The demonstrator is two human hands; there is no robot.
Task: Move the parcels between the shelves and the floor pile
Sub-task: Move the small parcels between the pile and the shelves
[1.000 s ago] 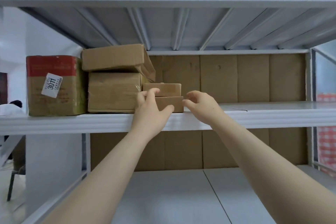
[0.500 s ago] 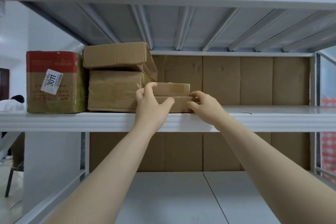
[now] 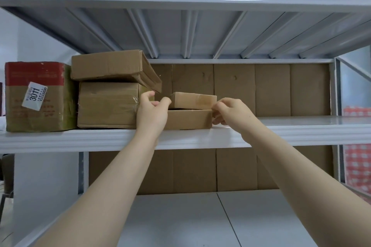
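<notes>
**Both hands at the ends of two small stacked parcels on the middle shelf**

Two small brown parcels lie stacked near the front edge of the middle shelf [image 3: 80, 138], a white metal board. The lower small parcel [image 3: 188, 119] sits flat on the shelf. The upper small parcel [image 3: 192, 100] rests on it, turned a little askew, with a dark gap showing under its front edge.

The left hand [image 3: 151, 112] is at the left end of the pair. Its palm covers the left end of the lower small parcel, its fingers are curled and its thumb tip touches the left corner of the upper one. I cannot tell whether it truly grips either parcel. The right hand [image 3: 230, 112] is at the opposite end, its fingers curled round the right end of the lower small parcel, the topmost finger touching the right corner of the upper one.

Just left of the left hand stands a large taped parcel [image 3: 106, 104], and a tilted parcel [image 3: 108, 66] lies on top of it, its right end overhanging. Further left, touching the large one, stands a red-topped box [image 3: 38, 96] with a white label [image 3: 34, 96] reading 3011.

Brown cardboard panels [image 3: 271, 90] line the back of the rack behind both levels. Below is a lower shelf [image 3: 180, 216], also white. A red checked cloth [image 3: 357, 166] shows past the right upright
</notes>
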